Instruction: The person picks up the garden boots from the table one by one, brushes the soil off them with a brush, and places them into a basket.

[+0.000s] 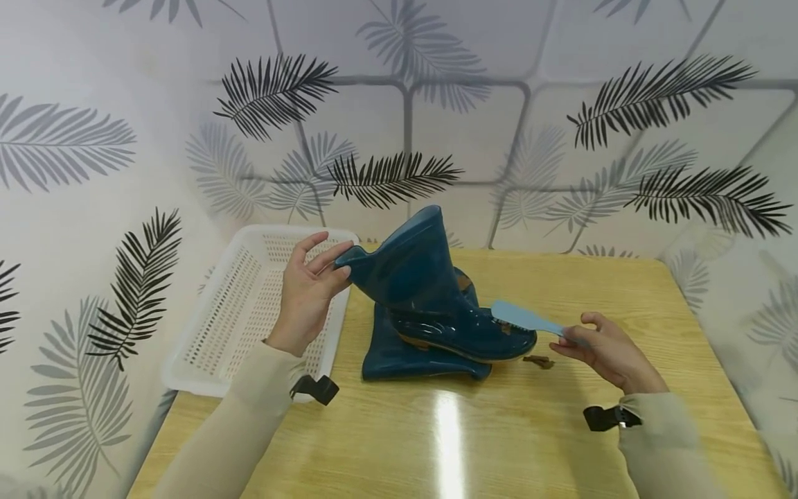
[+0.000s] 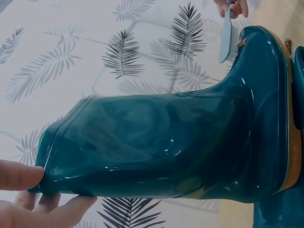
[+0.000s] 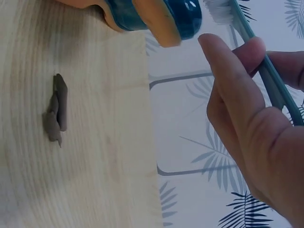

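Note:
A dark blue rubber boot [image 1: 418, 277] leans over a second blue boot [image 1: 399, 357] that lies on its side on the table. My left hand [image 1: 308, 291] pinches the upper boot's top rim between thumb and fingers, as the left wrist view also shows. In my right hand [image 1: 607, 350] is the handle of a light blue scrub brush [image 1: 520, 316]. Its white bristles [image 3: 219, 10] face the boot's toe, where a brown smear [image 1: 506, 328] shows. Small brown clumps of mud [image 3: 57, 109] lie on the table beside the toe.
A white perforated plastic basket [image 1: 206, 384] stands on the left side of the wooden table [image 1: 530, 443], close to my left forearm. Behind the table rises a wall [image 1: 461, 132] with a leaf pattern. The table's right edge runs past my right forearm.

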{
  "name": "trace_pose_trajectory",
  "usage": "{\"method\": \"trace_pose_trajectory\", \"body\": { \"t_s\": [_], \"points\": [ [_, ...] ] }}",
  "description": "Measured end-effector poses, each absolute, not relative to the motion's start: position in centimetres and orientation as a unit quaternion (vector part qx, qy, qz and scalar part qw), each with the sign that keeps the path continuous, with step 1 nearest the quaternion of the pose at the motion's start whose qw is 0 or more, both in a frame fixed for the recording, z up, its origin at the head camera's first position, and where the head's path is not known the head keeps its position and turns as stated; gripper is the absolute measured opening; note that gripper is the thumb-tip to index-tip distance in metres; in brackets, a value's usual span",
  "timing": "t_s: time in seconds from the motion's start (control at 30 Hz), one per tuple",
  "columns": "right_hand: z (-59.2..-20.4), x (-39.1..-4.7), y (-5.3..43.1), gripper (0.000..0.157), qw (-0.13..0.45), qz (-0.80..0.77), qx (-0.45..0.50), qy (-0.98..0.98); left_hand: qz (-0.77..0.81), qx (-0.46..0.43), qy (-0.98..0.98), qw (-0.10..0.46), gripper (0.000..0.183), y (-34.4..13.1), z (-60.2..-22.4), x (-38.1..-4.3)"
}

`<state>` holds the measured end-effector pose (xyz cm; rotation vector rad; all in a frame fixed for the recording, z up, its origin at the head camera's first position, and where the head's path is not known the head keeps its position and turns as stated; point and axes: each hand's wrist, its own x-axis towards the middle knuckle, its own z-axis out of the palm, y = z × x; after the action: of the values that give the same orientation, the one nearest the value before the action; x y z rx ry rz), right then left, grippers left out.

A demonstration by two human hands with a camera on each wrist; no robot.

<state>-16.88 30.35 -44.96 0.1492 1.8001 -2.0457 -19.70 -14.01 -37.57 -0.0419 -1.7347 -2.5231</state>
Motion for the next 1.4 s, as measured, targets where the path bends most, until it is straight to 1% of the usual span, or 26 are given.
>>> {"method": "trace_pose_trajectory", "body": {
  "t_s": [0.27, 0.53, 0.6, 0.63, 0.73, 0.87, 1.0, 1.2, 1.4],
  "points": [
    [-44.1, -17.6, 29.9, 0.041, 0.2, -0.775, 0.057, 0.596, -0.818, -0.026, -0.573, 0.046, 0.06, -13.9, -37.5, -19.5],
    [-44.6, -17.7, 29.0, 0.035, 0.214, -0.759, 0.05, 0.613, -0.815, -0.031, -0.577, 0.046, 0.059, -13.9, -37.6, -19.4],
    [-44.7, -17.4, 29.4, 0.038, 0.216, -0.745, 0.052, 0.629, -0.814, -0.03, -0.578, 0.047, 0.059, -13.9, -37.6, -19.3],
    [-44.7, -17.3, 29.6, 0.042, 0.215, -0.739, 0.056, 0.635, -0.814, -0.029, -0.578, 0.047, 0.059, -13.9, -37.6, -19.3],
    [-44.6, -17.0, 30.3, 0.047, 0.211, -0.738, 0.061, 0.638, -0.816, -0.029, -0.576, 0.049, 0.059, -13.9, -37.5, -19.2],
    [-44.3, -17.0, 30.6, 0.039, 0.201, -0.759, 0.063, 0.616, -0.818, -0.033, -0.573, 0.048, 0.058, -13.8, -37.3, -19.1],
    [-44.1, -17.2, 30.0, 0.035, 0.189, -0.781, 0.063, 0.593, -0.819, -0.038, -0.571, 0.044, 0.058, -13.7, -37.3, -19.1],
    [-44.4, -17.6, 29.4, 0.035, 0.19, -0.762, 0.054, 0.616, -0.823, -0.046, -0.565, 0.045, 0.059, -13.5, -37.4, -19.2],
    [-44.6, -17.2, 31.0, 0.038, 0.184, -0.727, 0.064, 0.659, -0.824, -0.042, -0.564, 0.041, 0.06, -13.4, -37.2, -19.2]
  ]
}}
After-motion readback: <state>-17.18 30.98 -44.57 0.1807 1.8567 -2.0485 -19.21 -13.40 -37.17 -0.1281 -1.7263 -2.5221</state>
